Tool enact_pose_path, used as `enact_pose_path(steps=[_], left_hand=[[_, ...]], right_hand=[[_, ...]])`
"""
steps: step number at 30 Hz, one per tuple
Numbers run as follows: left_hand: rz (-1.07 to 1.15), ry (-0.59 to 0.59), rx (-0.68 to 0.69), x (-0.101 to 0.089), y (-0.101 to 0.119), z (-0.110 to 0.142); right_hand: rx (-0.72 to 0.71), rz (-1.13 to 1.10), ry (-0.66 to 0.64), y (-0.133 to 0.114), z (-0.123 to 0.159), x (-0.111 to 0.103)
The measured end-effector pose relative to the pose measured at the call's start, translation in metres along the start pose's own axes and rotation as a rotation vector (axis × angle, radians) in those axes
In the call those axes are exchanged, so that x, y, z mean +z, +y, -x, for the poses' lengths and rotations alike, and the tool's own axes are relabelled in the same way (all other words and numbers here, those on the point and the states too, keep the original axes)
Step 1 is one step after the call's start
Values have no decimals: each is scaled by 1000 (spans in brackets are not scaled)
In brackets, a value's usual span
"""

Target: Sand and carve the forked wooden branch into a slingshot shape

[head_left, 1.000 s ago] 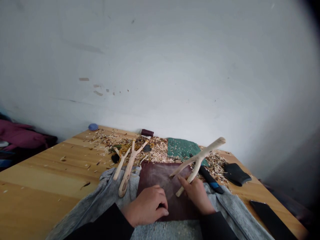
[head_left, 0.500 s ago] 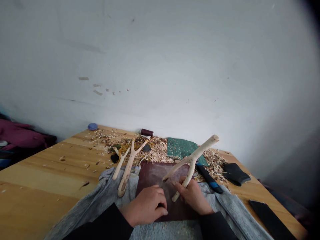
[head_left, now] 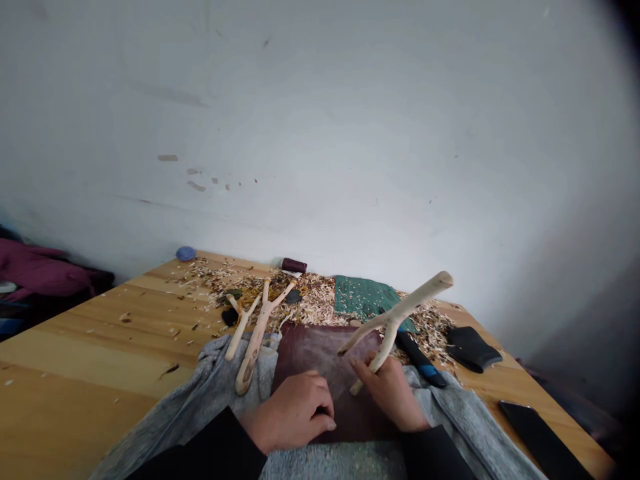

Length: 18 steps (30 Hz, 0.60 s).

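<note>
My right hand [head_left: 393, 392] grips one prong of a pale forked wooden stick [head_left: 405, 308], a slingshot frame by its shape. Its thick handle points up and to the right, and the other prong's tip is close to the sheet below. Under both hands lies a dark red-brown sheet [head_left: 305, 343] dusted with pale powder, probably sandpaper. My left hand [head_left: 295, 408] rests loosely curled on the sheet's left part, with nothing visible in it. Two slingshot frames, a larger one [head_left: 259, 337] and a smaller one [head_left: 241, 332], lie to the left, partly on a grey cloth [head_left: 190, 383].
Wood shavings [head_left: 315, 300] cover the table's back around a green sheet [head_left: 363, 295] and a dark red thread spool [head_left: 294, 265]. Right of my hand are a black-and-blue handled tool [head_left: 420, 360], a black pouch-like piece [head_left: 473, 348] and a phone [head_left: 543, 437]. A wall stands behind.
My right hand has shifted the forked stick slightly to the right and away from me over the sheet. The left hand stays put.
</note>
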<state>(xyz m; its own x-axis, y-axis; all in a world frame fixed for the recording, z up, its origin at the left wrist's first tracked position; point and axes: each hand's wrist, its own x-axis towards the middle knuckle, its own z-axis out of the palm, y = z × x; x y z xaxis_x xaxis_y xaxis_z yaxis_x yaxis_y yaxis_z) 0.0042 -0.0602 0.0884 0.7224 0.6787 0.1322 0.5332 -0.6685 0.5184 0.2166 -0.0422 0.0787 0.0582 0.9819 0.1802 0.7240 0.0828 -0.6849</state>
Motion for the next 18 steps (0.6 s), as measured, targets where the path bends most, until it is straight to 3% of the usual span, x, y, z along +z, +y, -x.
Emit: enact_pose_path(steps=[2,5,8,13,18], left_hand=[[-3,-4,3,0,0,0],[-8,3,4,0,0,-1],[-12,10,9,-1,0,-1],[-4,11,7,-3,2,0],[-14,12,4,0,-2,0]], right_hand=[[-40,-59,-61,-6,4,5],[39,-143,-141,-5,4,6],[156,-146,-82,7,-3,-2],[164,-71,80,22,-13,-16],[89,-104,1,6,-3,-3]])
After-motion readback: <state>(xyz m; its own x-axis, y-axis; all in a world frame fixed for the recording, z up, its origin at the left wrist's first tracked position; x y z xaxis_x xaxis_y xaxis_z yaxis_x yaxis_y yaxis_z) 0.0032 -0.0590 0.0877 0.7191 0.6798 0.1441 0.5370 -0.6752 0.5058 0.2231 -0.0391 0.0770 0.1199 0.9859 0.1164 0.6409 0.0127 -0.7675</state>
